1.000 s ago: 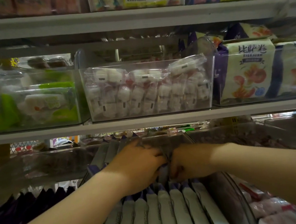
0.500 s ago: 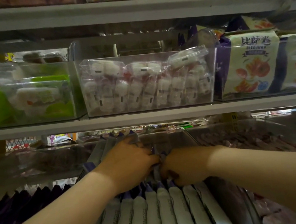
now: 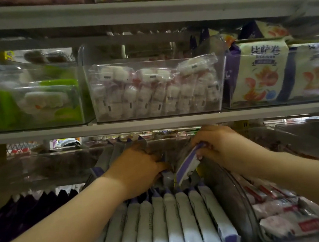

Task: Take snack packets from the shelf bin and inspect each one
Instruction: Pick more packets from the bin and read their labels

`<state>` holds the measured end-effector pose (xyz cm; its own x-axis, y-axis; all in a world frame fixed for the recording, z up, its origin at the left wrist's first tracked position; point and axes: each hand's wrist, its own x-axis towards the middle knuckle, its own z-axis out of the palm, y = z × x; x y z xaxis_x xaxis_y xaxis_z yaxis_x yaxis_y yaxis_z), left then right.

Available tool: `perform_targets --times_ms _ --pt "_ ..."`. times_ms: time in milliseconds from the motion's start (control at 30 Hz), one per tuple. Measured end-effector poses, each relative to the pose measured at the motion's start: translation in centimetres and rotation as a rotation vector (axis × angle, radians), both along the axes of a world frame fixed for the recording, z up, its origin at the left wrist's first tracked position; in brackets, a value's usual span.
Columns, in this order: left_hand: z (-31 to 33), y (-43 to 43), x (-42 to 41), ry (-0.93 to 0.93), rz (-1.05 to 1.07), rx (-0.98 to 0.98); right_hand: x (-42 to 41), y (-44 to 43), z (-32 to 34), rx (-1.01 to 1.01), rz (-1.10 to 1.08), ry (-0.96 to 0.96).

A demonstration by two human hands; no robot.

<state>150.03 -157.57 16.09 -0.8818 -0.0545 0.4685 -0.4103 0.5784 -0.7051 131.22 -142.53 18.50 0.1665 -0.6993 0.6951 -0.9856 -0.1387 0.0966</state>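
Observation:
A clear shelf bin [image 3: 234, 195] on the lower shelf holds several white and purple snack packets [image 3: 172, 223] standing on edge in a row. My right hand [image 3: 219, 146] grips one white and purple packet [image 3: 188, 164] by its top end and holds it tilted above the back of the row. My left hand [image 3: 138, 167] reaches into the back of the bin, its fingers curled down among the packets there. What those fingers hold is hidden.
The shelf edge [image 3: 155, 123] runs just above my hands. On it stand clear bins of white wrapped sweets [image 3: 155, 90], green packs [image 3: 36, 105] and pizza-roll bags [image 3: 257, 72]. Dark purple packets [image 3: 27, 211] lie at lower left, pink packs [image 3: 280, 206] at lower right.
My right hand has lifted up and to the right, pulling one packet out of the row. My left hand stays at the back of the bin.

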Motion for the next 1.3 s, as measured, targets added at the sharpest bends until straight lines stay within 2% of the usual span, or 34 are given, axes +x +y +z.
perform_targets --times_ms 133,167,233,300,367,433,467,500,600,667,767,933,1100,1300 --pt "0.2 1.8 0.3 0.045 0.083 0.056 0.3 3.1 -1.8 -0.139 0.094 -0.065" --pt "0.3 2.6 0.6 0.101 0.069 0.099 0.5 3.9 -2.4 -0.176 0.133 -0.097" --pt "-0.2 4.7 1.2 0.332 -0.075 0.282 1.0 5.5 -3.6 -0.268 0.199 -0.155" --pt "-1.2 6.8 1.8 0.597 -0.240 0.558 1.7 7.0 -5.1 -0.354 0.227 -0.206" --pt "-2.0 8.9 1.9 0.781 -0.347 0.989 2.6 8.3 -6.9 -0.401 0.276 -0.287" --pt "-2.7 10.6 1.9 0.839 -0.480 1.506 3.9 9.2 -8.5 -0.394 0.336 -0.361" --pt "-3.2 11.4 2.0 0.828 -0.550 1.699 4.6 9.6 -9.2 -0.373 0.359 -0.371" --pt "-3.7 11.8 2.0 0.808 -0.601 1.786 5.2 9.9 -9.9 -0.342 0.381 -0.371" --pt "-5.7 12.4 2.8 0.824 -0.671 1.746 6.8 11.0 -11.8 -0.147 0.405 -0.428" --pt "-7.0 12.9 3.7 0.834 -0.684 1.762 7.5 11.8 -12.5 -0.031 0.426 -0.624" --pt "-8.7 14.2 4.7 0.775 -0.717 1.841 8.0 11.8 -12.7 -0.031 0.428 -0.961" --pt "-11.9 16.0 4.8 0.647 -0.690 1.834 9.2 10.7 -13.7 0.051 0.517 -1.338" --pt "-13.7 16.0 4.8 0.786 -0.686 1.776 9.5 10.2 -16.0 0.087 0.627 -1.473" --pt "-16.7 16.0 4.5 0.953 -0.624 1.835 9.5 10.4 -19.7 0.145 0.643 -1.620"
